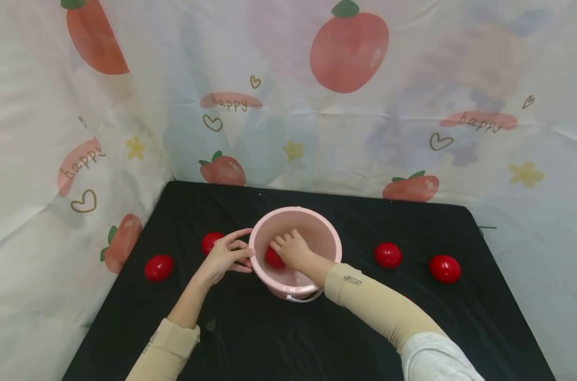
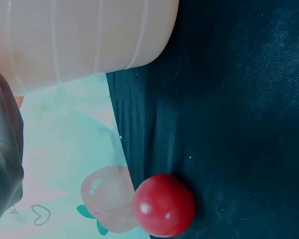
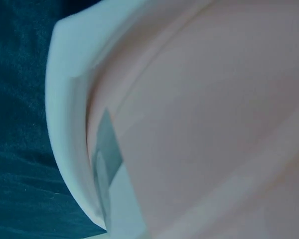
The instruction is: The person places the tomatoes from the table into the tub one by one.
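A pink bucket (image 1: 295, 212) with a pale handle stands on the black-covered table. My left hand (image 1: 225, 258) is at its left side, fingers spread and mostly straight, fingertips touching the rim and outer wall. Inside the bucket my right hand (image 1: 295, 252) grips a red ball (image 1: 273, 259), its fingers over the top and its thumb hidden. The left wrist view shows the bucket's ribbed wall (image 2: 79, 40), part of my left hand (image 2: 4, 144) and another red ball (image 2: 164, 205) below. Pale bucket surfaces (image 3: 204, 109) fill most of the right wrist view.
To the left lie two red balls, one (image 1: 159, 268) apart and one (image 1: 210, 242) partly behind my left hand. Two more balls (image 1: 387, 255) sit to the right. A printed cloth (image 1: 278, 132) hangs behind the black table (image 1: 355, 338) and along its left side.
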`<state>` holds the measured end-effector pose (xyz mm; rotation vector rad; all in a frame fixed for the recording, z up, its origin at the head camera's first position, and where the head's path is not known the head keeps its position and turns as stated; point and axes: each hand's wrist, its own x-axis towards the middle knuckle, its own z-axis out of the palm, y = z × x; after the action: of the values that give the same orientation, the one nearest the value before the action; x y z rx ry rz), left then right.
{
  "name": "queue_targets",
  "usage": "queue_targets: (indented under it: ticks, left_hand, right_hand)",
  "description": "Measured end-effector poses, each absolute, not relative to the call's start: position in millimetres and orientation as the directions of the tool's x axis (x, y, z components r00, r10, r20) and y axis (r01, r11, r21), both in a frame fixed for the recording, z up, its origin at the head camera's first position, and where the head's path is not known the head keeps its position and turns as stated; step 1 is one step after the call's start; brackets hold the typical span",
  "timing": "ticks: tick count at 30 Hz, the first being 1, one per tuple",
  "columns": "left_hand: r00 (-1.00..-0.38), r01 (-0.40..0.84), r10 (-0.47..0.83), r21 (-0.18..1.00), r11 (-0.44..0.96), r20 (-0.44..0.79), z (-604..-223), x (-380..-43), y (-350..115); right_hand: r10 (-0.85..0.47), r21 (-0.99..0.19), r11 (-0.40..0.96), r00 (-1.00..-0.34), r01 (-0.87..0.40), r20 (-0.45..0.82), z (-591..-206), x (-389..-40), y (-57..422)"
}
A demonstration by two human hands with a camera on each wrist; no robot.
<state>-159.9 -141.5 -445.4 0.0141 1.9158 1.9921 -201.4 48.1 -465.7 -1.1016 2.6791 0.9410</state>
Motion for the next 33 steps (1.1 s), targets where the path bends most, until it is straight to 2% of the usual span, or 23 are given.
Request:
queue_targets:
  ticks: [4,9,16,21,27,33]
  left_hand:
    - [-0.930,-0.257,0.272,0.966,-0.003,-0.247,-445.5,-160.1,-141.4]
    - [-0.929,-0.258,0.274,0.966,0.000,-0.248,-445.5,-160.3,-140.5]
    - [-0.929,-0.261,0.272,0.965,0.000,-0.251,-445.4,-159.8,-141.5]
    - [-0.930,-0.260,0.269,0.966,-0.006,-0.249,-444.2,-159.1,-143.5]
    - [-0.929,-0.266,0.272,0.964,-0.014,-0.252,-444.3,-158.9,-143.4]
    - [-0.928,-0.268,0.273,0.963,-0.013,-0.255,-445.1,-159.8,-141.3]
  right_hand:
    - [-0.654,0.505,0.548,-0.718,-0.667,-0.238,-464.1,-202.4,50.6]
    - [-0.755,0.486,0.526,-0.646,-0.698,-0.110,-453.0,-203.3,59.8]
    - [-0.829,0.338,0.543,-0.555,-0.769,0.069,-426.4,-202.9,79.1]
    - [-0.845,0.278,0.534,-0.493,-0.799,0.207,-412.1,-203.5,96.3]
    - [-0.777,0.262,0.608,-0.494,-0.749,0.390,-404.4,-206.0,128.9]
    - [-0.639,0.203,0.735,-0.561,-0.646,0.527,-409.2,-206.5,175.8]
